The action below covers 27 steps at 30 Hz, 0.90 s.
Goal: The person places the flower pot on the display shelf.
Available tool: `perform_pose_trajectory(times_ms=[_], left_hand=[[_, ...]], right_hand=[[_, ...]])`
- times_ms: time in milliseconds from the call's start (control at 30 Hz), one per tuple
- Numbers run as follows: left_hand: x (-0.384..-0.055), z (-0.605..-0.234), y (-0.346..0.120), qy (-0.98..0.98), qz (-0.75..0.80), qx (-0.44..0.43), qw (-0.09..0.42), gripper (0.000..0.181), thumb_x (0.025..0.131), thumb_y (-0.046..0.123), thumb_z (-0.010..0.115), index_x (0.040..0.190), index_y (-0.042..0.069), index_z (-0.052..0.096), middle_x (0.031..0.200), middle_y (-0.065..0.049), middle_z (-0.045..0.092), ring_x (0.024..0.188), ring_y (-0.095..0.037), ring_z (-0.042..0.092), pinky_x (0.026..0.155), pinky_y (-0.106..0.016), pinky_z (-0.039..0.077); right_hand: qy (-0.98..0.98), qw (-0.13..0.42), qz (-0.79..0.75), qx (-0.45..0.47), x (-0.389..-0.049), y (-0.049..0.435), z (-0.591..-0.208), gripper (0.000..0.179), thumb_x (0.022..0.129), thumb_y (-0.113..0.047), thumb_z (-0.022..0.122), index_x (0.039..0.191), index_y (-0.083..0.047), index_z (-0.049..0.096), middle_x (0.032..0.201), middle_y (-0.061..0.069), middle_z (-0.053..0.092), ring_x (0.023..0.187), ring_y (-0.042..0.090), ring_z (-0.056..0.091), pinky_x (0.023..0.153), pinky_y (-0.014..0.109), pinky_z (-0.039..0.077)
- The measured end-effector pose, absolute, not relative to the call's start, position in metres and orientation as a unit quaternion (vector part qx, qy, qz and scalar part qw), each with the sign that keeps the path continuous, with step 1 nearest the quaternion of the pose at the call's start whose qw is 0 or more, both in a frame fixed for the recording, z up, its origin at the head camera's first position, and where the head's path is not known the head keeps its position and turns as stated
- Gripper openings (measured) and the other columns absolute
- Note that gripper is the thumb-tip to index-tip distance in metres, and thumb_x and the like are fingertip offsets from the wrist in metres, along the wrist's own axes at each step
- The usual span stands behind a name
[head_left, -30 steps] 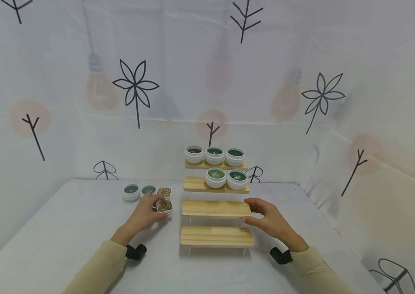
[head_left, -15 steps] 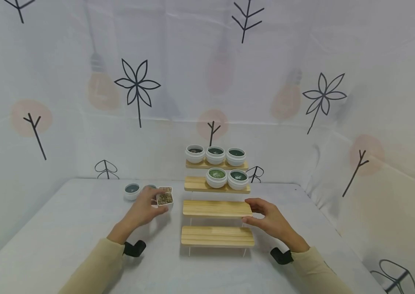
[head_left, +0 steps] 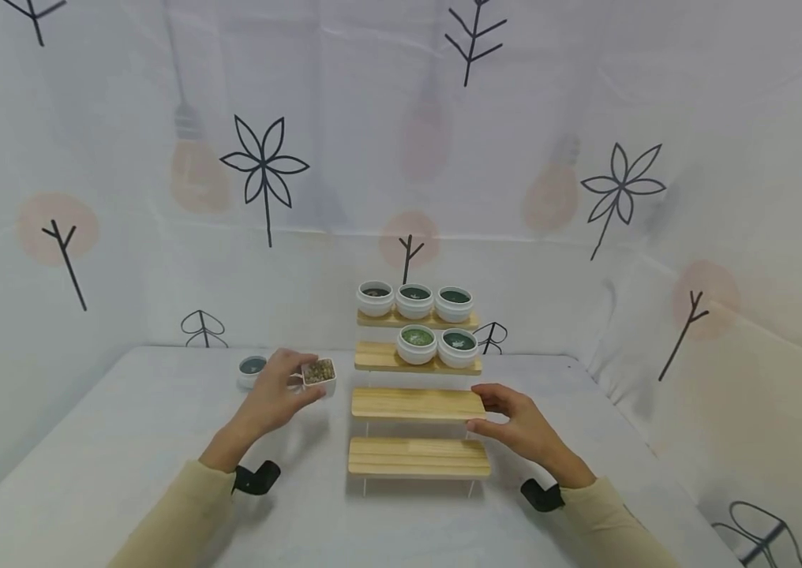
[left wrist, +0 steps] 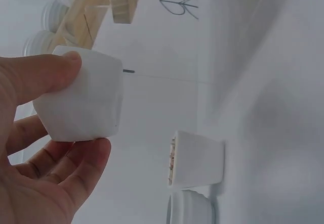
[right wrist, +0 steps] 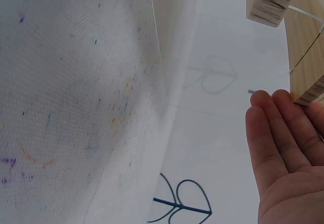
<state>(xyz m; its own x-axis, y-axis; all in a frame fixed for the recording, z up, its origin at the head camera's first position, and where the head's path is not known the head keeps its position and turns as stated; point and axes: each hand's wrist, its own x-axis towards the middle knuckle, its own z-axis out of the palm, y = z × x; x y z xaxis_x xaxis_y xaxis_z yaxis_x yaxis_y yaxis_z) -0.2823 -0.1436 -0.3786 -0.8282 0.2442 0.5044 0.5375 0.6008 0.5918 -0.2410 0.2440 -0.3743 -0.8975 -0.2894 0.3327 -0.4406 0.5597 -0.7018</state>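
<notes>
My left hand (head_left: 269, 402) holds a small square white pot (head_left: 319, 373) filled with brown-green granules, raised off the table. In the left wrist view the thumb presses one side of the pot (left wrist: 86, 95) while fingers support it from the other. Below it, a second square white pot (left wrist: 197, 161) with pinkish granules stands on the table beside a round white pot (left wrist: 192, 209). My right hand (head_left: 522, 422) grips the right end of a bare wooden shelf (head_left: 415, 402), thumb at the front edge and fingers at the back; in the right wrist view, fingertips (right wrist: 263, 98) lie right at the wood.
The stepped wooden stand has a lower bare shelf (head_left: 418, 457) in front. Its top shelf (head_left: 472, 322) carries three round white pots; the one below (head_left: 376, 355) carries two at its right. Another round pot (head_left: 250, 369) sits on the table left of my left hand.
My left hand has lifted the square pot away from the table and moved slightly back with it, now covering a round pot behind. The right hand has stayed on the shelf end.
</notes>
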Motion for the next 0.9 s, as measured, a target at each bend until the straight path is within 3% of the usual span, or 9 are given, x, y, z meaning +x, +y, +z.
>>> perform_pose_trajectory(times_ms=[500, 900], left_hand=[[-0.283, -0.352, -0.139, -0.848, -0.404, -0.259, 0.224, 0.053, 0.081, 0.018, 0.077, 0.126, -0.001, 0.056, 0.114, -0.014, 0.052, 0.103, -0.028, 0.056, 0.085, -0.038, 0.055], [-0.294, -0.329, -0.113, -0.833, -0.422, -0.292, 0.208, 0.049, 0.082, 0.020, 0.077, 0.125, 0.003, 0.059, 0.116, -0.010, 0.052, 0.103, -0.022, 0.055, 0.087, -0.030, 0.054]], right_hand=[[-0.885, 0.087, 0.413, 0.199, -0.240, 0.242, -0.373, 0.055, 0.080, -0.019, 0.078, 0.126, 0.002, 0.055, 0.114, 0.013, 0.063, 0.103, 0.029, 0.062, 0.093, 0.049, 0.049], [-0.877, 0.099, 0.418, 0.213, -0.257, 0.252, -0.393, 0.057, 0.080, -0.021, 0.079, 0.127, 0.001, 0.055, 0.115, 0.011, 0.063, 0.103, 0.027, 0.062, 0.093, 0.049, 0.049]])
